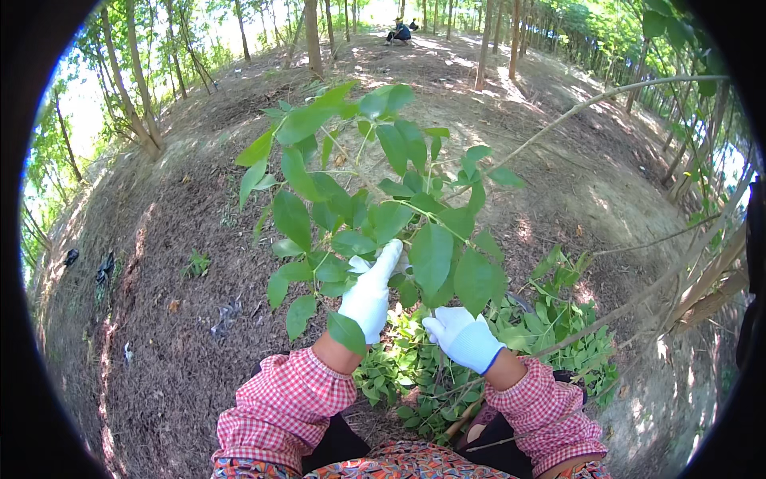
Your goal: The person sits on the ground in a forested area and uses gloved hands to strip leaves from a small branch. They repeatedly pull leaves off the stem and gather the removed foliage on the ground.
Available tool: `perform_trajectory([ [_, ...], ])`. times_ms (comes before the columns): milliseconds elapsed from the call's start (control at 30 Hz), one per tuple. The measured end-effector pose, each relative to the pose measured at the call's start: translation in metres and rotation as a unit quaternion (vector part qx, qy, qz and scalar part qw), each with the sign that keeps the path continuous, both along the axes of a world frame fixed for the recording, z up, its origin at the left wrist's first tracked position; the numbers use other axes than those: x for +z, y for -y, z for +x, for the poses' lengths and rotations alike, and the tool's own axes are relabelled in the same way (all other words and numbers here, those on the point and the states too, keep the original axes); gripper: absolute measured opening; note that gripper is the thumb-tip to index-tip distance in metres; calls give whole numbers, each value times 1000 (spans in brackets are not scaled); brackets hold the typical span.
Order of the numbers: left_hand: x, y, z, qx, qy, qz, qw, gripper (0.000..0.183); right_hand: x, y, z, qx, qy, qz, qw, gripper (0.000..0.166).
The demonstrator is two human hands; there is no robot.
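Note:
A broadleaf branch [419,206] with large green leaves rises in front of me. My left hand [368,299], in a white knit glove, reaches in among its leaves and appears to grip it; leaves cover part of the fingers. Lower and to the right, my right hand [464,336] wears a matching glove with a blue-edged cuff. Its fingers are curled, with a thin stem at the thumb. Just beyond that hand, a dark curved edge [522,302], perhaps a blade, shows among the foliage. Cut-looking leafy shoots [443,383] lie heaped below both hands.
A long bare branch [562,123] slants in from the upper right. Thicker stems [712,281] stand at the right. A wooden stick [464,419] lies by my foot. Plastic scraps [226,317] dot the leaf-littered ground. Far off, a person [399,33] crouches among tree trunks [313,39].

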State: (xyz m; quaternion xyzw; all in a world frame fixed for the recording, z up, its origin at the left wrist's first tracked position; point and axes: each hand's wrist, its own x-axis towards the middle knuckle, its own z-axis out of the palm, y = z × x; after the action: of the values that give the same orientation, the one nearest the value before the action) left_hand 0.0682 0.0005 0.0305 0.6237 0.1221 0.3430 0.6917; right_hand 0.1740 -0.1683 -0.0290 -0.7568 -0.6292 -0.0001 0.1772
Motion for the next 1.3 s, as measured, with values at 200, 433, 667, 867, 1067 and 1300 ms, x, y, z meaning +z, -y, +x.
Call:
perform_trajectory([
  [200,24,10,-7,6,-13,-22,1000,28,-11,6,2,6,28,-22,999,25],
  [433,13,2,-3,54,-101,-21,993,23,1,1,-3,-2,-17,-69,997,21],
  [667,14,12,-2,61,-72,66,993,19,14,1,-4,-64,-103,-91,988,21],
  [867,-4,1,-6,129,-128,473,862,21,22,0,-9,-83,-124,-55,987,28],
  [1067,-8,9,3,6,-19,-13,1000,31,21,-4,-12,-115,-140,-78,980,34],
  [1300,10,18,-1,13,30,-129,991,32,21,-7,-20,-112,-137,-102,979,37],
])
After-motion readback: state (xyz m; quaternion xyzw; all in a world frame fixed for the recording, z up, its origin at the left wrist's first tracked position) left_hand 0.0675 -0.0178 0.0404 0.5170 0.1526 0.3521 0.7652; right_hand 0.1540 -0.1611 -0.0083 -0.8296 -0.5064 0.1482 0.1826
